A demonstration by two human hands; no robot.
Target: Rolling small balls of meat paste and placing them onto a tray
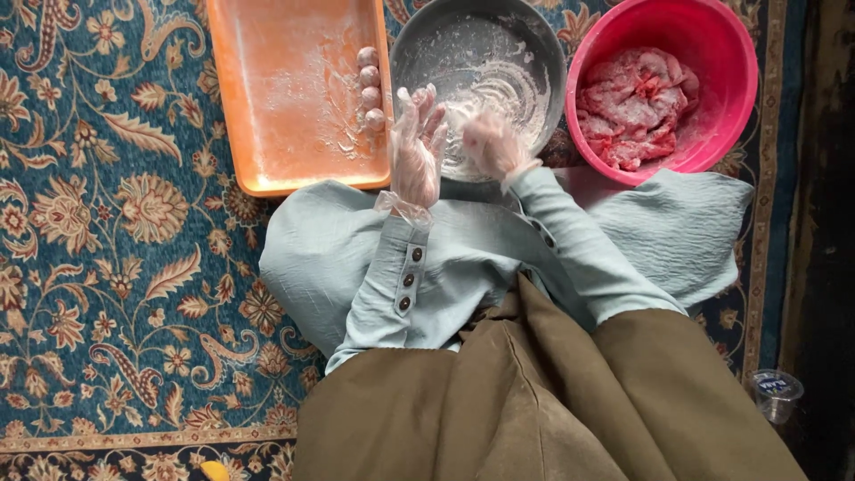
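Both my hands wear thin clear plastic gloves dusted with flour. My left hand [417,142] is held up with fingers spread at the near rim of a grey metal bowl [534,40] that holds white flour. My right hand [492,144] is curled inside the bowl's near side, seemingly around a small floured lump, though the lump itself is hard to make out. An orange tray [285,98] lies to the left, floured, with a short row of floured balls [370,85] along its right edge. A pink bowl [712,44] of pinkish-red mince stands on the right.
Everything sits on a blue floral carpet [107,249]. My light blue sleeves and olive cloth fill the lower middle. A clear plastic cup [777,392] stands at the lower right on a dark floor strip. A small yellow thing [214,470] lies at the bottom edge.
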